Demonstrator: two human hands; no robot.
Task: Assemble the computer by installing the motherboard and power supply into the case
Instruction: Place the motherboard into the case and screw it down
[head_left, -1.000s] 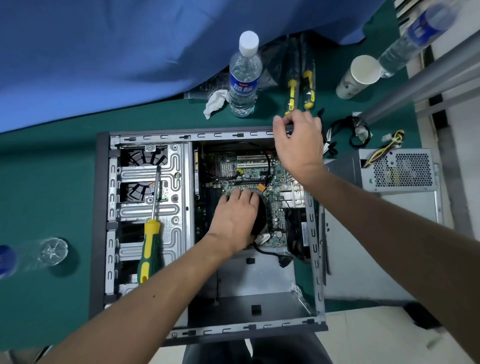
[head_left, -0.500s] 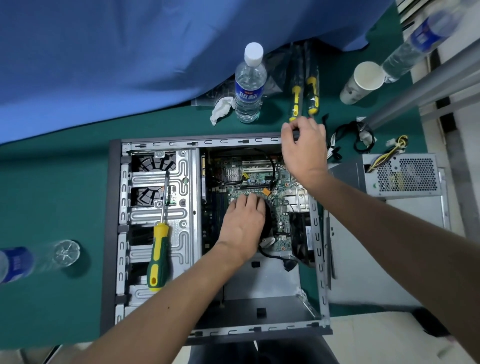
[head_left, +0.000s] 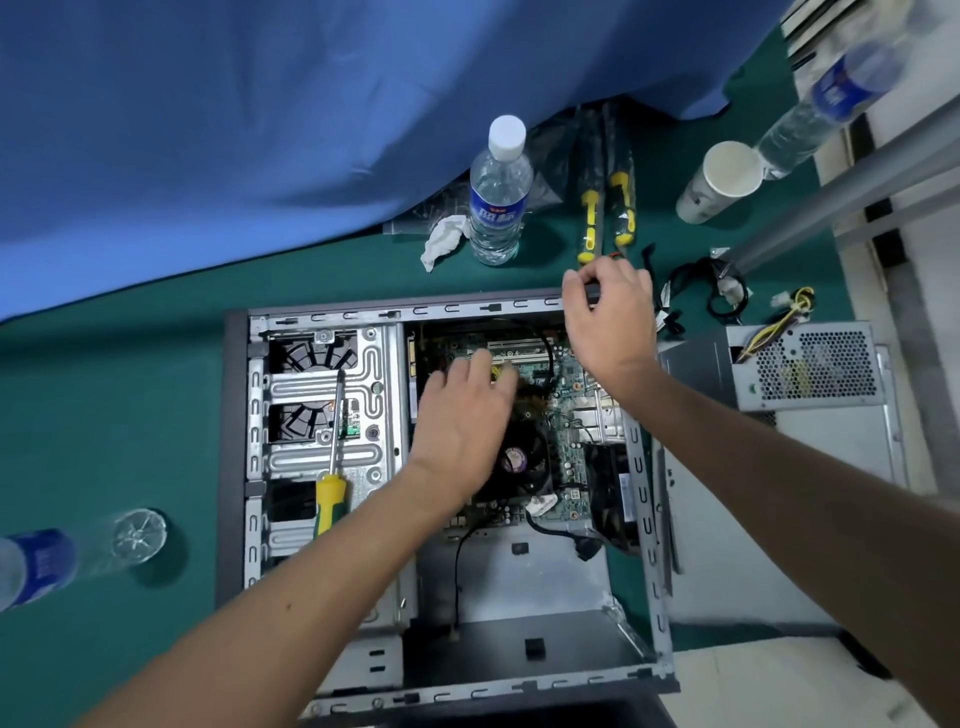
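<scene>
Head view: motherboard (head_left: 556, 395) lying inside the case (head_left: 236, 467) mid-bench, left hand (head_left: 462, 415) over it with fingers loosely spread, likely to seat it, right hand (head_left: 610, 317) pinching the case's far rim, probably steadying; power supply (head_left: 810, 366) outside, right.

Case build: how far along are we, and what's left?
Looks done: the motherboard lies inside the case, though whether it is screwed down cannot be told. In hand: the left hand is spread above the board, and the right hand grips the case's far rim. Left: the power supply sits outside, right of the case; the screwdriver lies unused on the drive cage.
</scene>
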